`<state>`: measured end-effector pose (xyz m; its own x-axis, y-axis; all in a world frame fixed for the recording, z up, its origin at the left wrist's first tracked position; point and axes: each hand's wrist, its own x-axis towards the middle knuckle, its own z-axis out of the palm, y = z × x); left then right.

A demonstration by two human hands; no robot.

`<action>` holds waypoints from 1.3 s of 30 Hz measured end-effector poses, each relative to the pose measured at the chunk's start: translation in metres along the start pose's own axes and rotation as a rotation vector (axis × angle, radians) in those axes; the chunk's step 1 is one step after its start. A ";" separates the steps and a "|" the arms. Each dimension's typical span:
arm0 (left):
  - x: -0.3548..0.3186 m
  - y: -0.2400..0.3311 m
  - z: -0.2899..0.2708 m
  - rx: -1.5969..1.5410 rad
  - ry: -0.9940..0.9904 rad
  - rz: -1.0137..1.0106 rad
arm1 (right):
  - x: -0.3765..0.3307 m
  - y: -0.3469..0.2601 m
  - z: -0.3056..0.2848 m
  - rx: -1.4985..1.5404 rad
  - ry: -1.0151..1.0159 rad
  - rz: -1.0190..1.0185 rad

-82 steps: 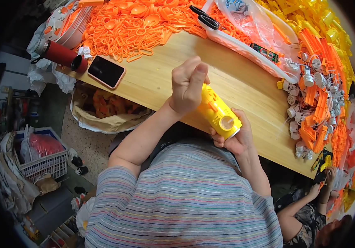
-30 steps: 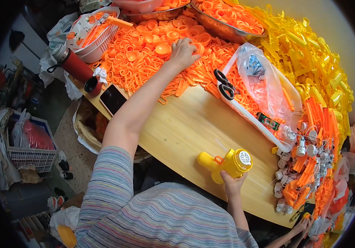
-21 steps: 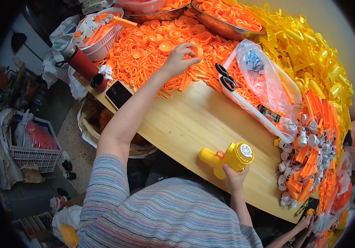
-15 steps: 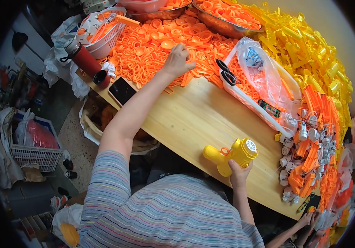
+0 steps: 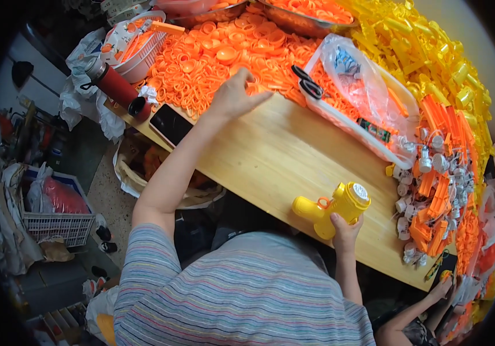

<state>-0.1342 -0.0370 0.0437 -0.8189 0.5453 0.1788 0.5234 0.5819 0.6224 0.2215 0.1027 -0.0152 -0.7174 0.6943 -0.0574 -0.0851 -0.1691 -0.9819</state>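
My right hand (image 5: 344, 229) grips a yellow plastic toy gun body (image 5: 333, 209) with an orange trigger, held over the near edge of the wooden table (image 5: 270, 155). My left hand (image 5: 233, 96) is stretched out to the far left of the table, its fingers bent at the edge of a big heap of orange plastic rings and caps (image 5: 213, 55). Whether the fingers pinch a piece, I cannot tell.
Black scissors (image 5: 308, 82) lie beside a clear bag (image 5: 357, 72) in a white tray. A dark phone (image 5: 170, 124) and a red flask (image 5: 115, 86) sit at the table's left edge. Yellow parts (image 5: 432, 52) and orange-white parts (image 5: 432, 190) crowd the right. Another person's hand (image 5: 440, 286) is at lower right.
My left hand reached from the toy to the orange heap, then drew back a little toward the table. My right hand kept the yellow toy, shifting it slightly right.
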 end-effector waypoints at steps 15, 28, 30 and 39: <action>-0.072 -0.006 0.030 -0.113 -0.273 0.304 | 0.006 -0.015 0.002 -0.156 -0.100 0.023; -0.097 0.062 0.022 -1.027 -0.819 -0.055 | 0.019 -0.052 0.045 -0.402 -0.507 0.103; -0.105 0.066 0.025 -0.918 -0.875 0.029 | 0.019 -0.056 0.052 -0.439 -0.577 0.082; -0.130 0.055 0.037 -1.022 -0.884 -0.078 | 0.012 -0.040 0.052 -0.405 -0.543 0.152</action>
<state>0.0095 -0.0533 0.0265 -0.2114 0.9592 -0.1879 -0.2412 0.1351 0.9610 0.1810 0.0814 0.0325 -0.9543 0.2177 -0.2047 0.2325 0.1109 -0.9662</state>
